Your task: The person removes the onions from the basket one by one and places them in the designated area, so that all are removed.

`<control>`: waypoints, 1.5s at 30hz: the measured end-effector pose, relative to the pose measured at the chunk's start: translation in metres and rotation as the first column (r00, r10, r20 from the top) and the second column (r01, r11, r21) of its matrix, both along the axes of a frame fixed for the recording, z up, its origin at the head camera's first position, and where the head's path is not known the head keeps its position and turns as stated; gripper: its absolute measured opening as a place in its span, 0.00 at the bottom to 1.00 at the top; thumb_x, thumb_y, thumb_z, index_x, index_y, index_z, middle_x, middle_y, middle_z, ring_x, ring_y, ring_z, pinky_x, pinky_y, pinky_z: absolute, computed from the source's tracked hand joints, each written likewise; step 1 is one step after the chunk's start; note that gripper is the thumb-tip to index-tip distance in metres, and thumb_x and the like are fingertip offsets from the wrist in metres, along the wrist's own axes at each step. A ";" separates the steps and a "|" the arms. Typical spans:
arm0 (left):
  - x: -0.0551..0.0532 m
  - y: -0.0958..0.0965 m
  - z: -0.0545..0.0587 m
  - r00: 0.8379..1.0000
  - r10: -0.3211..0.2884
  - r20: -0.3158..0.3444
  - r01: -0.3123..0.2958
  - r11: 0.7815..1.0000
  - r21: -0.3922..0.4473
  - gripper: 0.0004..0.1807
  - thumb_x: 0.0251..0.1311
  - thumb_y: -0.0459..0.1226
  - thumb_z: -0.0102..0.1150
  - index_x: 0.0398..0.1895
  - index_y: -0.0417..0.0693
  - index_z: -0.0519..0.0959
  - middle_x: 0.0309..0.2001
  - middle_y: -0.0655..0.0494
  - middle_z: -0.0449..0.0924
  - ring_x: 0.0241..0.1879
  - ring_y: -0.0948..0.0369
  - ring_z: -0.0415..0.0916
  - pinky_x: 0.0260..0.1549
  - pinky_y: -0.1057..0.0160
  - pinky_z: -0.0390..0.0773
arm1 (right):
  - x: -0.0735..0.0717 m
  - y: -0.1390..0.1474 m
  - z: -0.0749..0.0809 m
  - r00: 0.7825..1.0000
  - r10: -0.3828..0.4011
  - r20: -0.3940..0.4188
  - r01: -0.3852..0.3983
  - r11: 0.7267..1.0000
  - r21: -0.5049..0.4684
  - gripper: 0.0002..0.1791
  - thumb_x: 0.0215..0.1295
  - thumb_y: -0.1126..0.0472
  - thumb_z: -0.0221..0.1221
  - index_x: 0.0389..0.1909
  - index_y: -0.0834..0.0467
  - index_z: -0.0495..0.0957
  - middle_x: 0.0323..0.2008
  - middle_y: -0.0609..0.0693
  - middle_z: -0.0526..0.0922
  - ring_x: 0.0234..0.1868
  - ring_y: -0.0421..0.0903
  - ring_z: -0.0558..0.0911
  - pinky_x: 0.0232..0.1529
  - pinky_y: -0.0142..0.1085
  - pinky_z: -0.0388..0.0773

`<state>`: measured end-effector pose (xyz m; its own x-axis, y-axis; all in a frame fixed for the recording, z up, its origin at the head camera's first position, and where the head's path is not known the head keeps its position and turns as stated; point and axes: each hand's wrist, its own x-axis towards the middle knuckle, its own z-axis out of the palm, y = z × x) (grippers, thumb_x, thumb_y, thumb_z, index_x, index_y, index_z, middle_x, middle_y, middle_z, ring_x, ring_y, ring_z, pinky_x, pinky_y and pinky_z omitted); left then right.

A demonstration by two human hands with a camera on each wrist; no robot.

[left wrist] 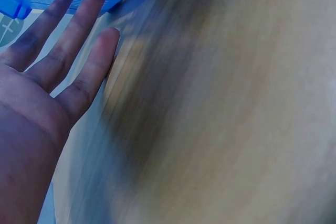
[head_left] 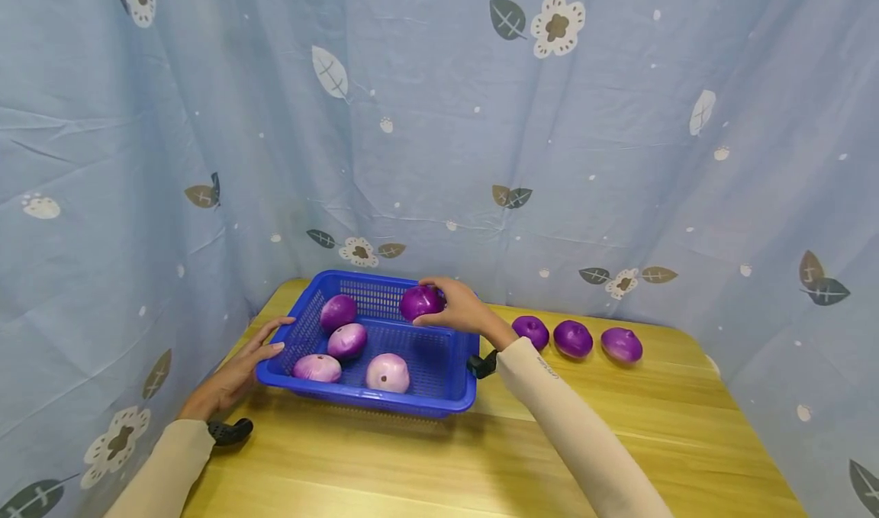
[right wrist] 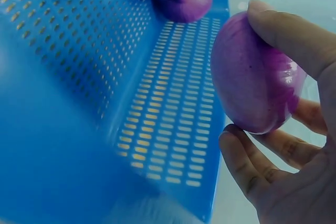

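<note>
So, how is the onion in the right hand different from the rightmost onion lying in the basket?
The held onion is deep purple, while the lying onion is pale pink. The right hand grips the held onion close to the far rim of the basket; the lying onion rests inside, near the front, with no hand on it. Both are rounded.

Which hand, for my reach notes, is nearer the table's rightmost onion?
Right hand. It holds a purple onion at the far right corner of the blue basket, left of the rightmost onion; the left hand is farther, at the basket's left side.
</note>
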<state>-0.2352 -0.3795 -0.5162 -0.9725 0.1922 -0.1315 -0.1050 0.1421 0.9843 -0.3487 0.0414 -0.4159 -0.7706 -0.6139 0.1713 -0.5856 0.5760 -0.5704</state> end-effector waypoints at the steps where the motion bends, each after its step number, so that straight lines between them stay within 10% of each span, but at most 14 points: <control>1: 0.000 0.000 0.000 1.000 -0.001 -0.001 0.001 1.000 -0.002 0.35 0.76 0.52 0.49 0.81 0.74 0.50 0.82 0.39 0.28 0.74 0.25 0.46 0.60 0.37 0.75 | 0.001 0.003 0.001 1.000 0.000 -0.001 0.000 1.000 -0.002 0.43 0.56 0.45 0.76 0.70 0.53 0.72 0.62 0.52 0.78 0.59 0.50 0.79 0.53 0.43 0.83; 19: 0.000 -0.001 -0.003 1.000 -0.012 -0.017 0.012 1.000 -0.003 0.34 0.76 0.51 0.48 0.81 0.73 0.49 0.81 0.37 0.30 0.73 0.25 0.48 0.59 0.39 0.76 | 0.023 0.063 0.005 0.996 -0.057 0.072 0.064 0.994 -0.093 0.47 0.56 0.43 0.76 0.74 0.53 0.68 0.66 0.49 0.74 0.54 0.49 0.78 0.50 0.41 0.82; 45: 0.003 0.002 0.002 1.000 -0.013 -0.015 0.014 1.000 0.005 0.35 0.77 0.51 0.47 0.82 0.72 0.48 0.81 0.37 0.29 0.74 0.26 0.46 0.62 0.37 0.72 | 0.055 0.143 -0.005 0.988 -0.148 -0.047 0.138 0.976 -0.170 0.43 0.57 0.45 0.75 0.72 0.50 0.69 0.63 0.52 0.77 0.48 0.50 0.82 0.47 0.46 0.84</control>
<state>-0.2323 -0.3772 -0.5142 -0.9716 0.2060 -0.1162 -0.0886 0.1381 0.9864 -0.2933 0.1848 -0.4209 -0.8336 -0.4574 0.3097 -0.5399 0.5564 -0.6316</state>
